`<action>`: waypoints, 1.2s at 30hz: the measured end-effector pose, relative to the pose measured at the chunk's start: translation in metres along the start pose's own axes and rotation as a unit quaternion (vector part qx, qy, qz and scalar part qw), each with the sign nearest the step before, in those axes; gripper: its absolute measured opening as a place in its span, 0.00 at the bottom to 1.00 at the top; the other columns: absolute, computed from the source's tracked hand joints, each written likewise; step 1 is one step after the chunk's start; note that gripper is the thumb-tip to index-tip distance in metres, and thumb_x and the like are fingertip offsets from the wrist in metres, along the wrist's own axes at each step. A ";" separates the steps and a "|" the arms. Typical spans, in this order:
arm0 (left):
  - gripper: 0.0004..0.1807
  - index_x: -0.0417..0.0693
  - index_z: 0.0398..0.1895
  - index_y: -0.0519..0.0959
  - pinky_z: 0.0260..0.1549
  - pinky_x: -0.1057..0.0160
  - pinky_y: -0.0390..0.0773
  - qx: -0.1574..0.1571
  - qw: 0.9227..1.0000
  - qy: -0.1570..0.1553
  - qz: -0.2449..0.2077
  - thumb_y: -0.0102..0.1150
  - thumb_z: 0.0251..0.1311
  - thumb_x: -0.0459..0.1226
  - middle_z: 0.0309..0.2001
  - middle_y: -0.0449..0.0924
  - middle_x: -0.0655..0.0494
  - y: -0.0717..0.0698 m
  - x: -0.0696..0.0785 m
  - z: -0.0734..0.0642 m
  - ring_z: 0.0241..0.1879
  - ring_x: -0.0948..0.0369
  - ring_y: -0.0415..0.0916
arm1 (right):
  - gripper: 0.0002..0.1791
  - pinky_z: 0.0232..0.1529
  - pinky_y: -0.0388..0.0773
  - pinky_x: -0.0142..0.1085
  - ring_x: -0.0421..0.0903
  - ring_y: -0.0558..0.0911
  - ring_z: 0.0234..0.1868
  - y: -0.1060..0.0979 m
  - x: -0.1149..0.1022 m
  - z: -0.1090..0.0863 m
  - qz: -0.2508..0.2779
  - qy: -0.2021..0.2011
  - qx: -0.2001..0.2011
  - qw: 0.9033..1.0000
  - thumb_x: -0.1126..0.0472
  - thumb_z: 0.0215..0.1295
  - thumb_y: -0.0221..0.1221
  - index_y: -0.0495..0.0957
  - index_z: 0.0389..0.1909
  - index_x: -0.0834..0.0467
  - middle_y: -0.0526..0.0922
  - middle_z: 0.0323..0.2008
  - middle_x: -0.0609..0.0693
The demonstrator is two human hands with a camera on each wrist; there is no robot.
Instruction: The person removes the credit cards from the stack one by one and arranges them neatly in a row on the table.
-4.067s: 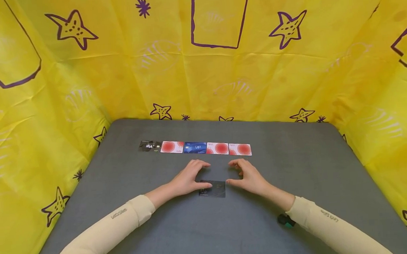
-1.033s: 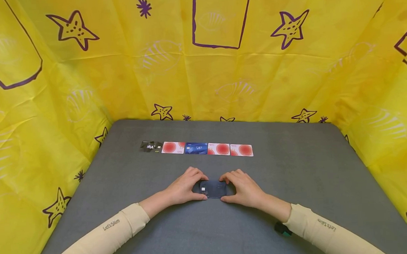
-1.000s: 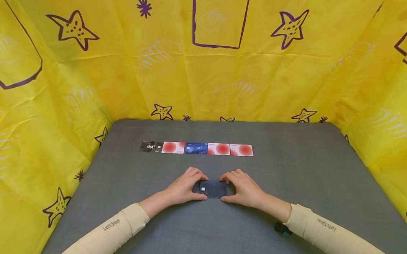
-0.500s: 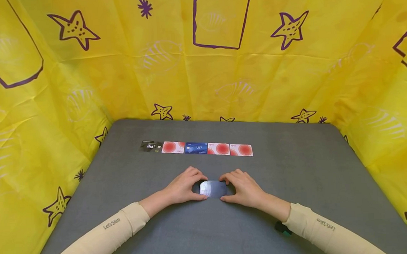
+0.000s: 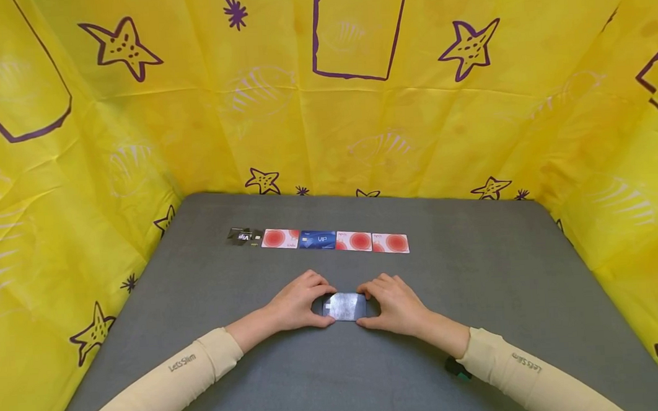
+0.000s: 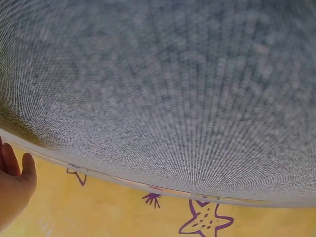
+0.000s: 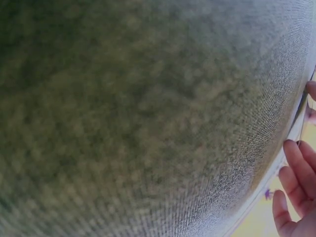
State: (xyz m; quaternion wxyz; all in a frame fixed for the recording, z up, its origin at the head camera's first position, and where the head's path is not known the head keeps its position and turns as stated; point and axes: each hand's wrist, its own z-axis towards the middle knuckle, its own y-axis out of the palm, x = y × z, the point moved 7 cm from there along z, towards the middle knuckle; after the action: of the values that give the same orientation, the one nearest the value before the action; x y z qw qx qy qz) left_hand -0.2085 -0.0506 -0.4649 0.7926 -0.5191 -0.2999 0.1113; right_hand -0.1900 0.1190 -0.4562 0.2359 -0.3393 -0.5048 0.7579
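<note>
A dark VIP card (image 5: 345, 307) with a small chip lies level between my two hands near the middle of the grey table, a bright glare over much of its face. My left hand (image 5: 297, 301) pinches its left end, the thumb at the near corner and the index finger at the far one. At the right end, my right hand (image 5: 397, 305) holds the card the same way. Both wrist views are mostly filled by the table cloth. A hand (image 6: 15, 187) shows at the left edge of the left wrist view, and fingers (image 7: 296, 182) at the right edge of the right one.
Farther back, several cards lie in a row: a black VIP card (image 5: 244, 236), a red-and-white card (image 5: 280, 238), a blue VIP card (image 5: 317, 239) and two more red-and-white ones. Yellow curtains (image 5: 347, 124) surround the grey table (image 5: 478, 272) on the back and sides.
Four seconds ago the hands stood open around the dark card; since then they have come to grip its two ends. Over the last second the glare has spread across its face.
</note>
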 end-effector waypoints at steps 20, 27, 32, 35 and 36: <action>0.29 0.44 0.53 0.79 0.49 0.62 0.73 0.018 0.999 -0.006 -0.032 0.74 0.49 0.47 0.47 0.73 0.56 -0.005 0.005 0.005 0.49 0.60 0.66 | 0.28 0.39 0.68 0.37 0.40 0.71 0.36 -0.013 0.007 -0.005 -0.016 -0.010 0.057 0.998 0.41 0.44 0.73 0.81 0.45 0.52 0.81 0.32 0.43; 0.29 0.45 0.53 0.79 0.49 0.63 0.74 0.032 0.999 0.004 -0.023 0.74 0.48 0.47 0.47 0.73 0.56 -0.008 0.005 0.013 0.49 0.59 0.66 | 0.29 0.41 0.69 0.39 0.41 0.72 0.38 -0.017 0.013 -0.005 -0.009 0.004 0.059 0.998 0.42 0.45 0.73 0.82 0.46 0.53 0.82 0.34 0.44; 0.29 0.46 0.52 0.79 0.49 0.62 0.74 0.042 0.999 0.013 -0.019 0.74 0.47 0.47 0.47 0.74 0.56 -0.008 0.006 0.020 0.50 0.60 0.66 | 0.29 0.42 0.70 0.40 0.42 0.73 0.40 -0.020 0.019 -0.007 -0.011 0.007 0.062 0.998 0.42 0.46 0.73 0.81 0.47 0.53 0.82 0.35 0.44; 0.29 0.46 0.52 0.79 0.50 0.63 0.74 0.046 0.999 0.018 -0.015 0.74 0.47 0.48 0.47 0.74 0.56 -0.008 0.007 0.025 0.51 0.60 0.66 | 0.29 0.43 0.70 0.40 0.43 0.73 0.40 -0.022 0.024 -0.009 -0.014 0.011 0.064 0.998 0.42 0.46 0.73 0.81 0.48 0.53 0.83 0.35 0.45; 0.29 0.46 0.53 0.79 0.50 0.63 0.74 0.047 0.999 0.019 -0.012 0.74 0.47 0.48 0.47 0.74 0.56 -0.007 0.007 0.027 0.51 0.60 0.66 | 0.29 0.43 0.70 0.40 0.43 0.73 0.41 -0.023 0.025 -0.009 -0.014 0.011 0.065 0.998 0.42 0.46 0.73 0.81 0.48 0.53 0.83 0.35 0.45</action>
State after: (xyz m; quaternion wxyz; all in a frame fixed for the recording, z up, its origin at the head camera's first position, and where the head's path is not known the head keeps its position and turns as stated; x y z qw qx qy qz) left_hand -0.2198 -0.0303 -0.4485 0.8227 -0.4799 -0.2858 0.1059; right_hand -0.1992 0.1510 -0.4442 0.2739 -0.3246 -0.4564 0.7818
